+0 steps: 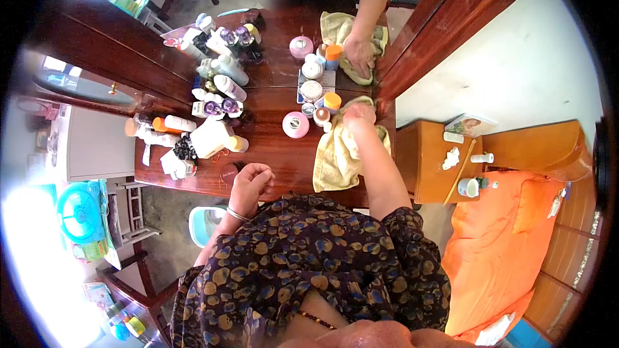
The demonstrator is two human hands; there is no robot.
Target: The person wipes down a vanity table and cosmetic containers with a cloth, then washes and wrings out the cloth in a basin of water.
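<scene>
My right hand (359,116) presses down on a pale yellow towel (338,161) at the right of the dark red-brown wooden tabletop (271,154), bunching the cloth. The mirror (277,38) repeats this hand and towel. My left hand (251,187) is at the table's front edge, fingers curled in, with nothing visible in them. Close by it lies a dark round object (230,173). Left of the towel are a pink round container (296,124), an orange-capped jar (332,101), a brown-topped jar (322,116) and a small silver-lidded jar (308,110).
Several bottles, an orange-capped one (166,125) among them, crowd the table's left end beside a cream box (211,138). To the right stand a wooden cabinet (429,161) and an orange-covered bed (490,251). A light-blue bin (205,224) is on the floor.
</scene>
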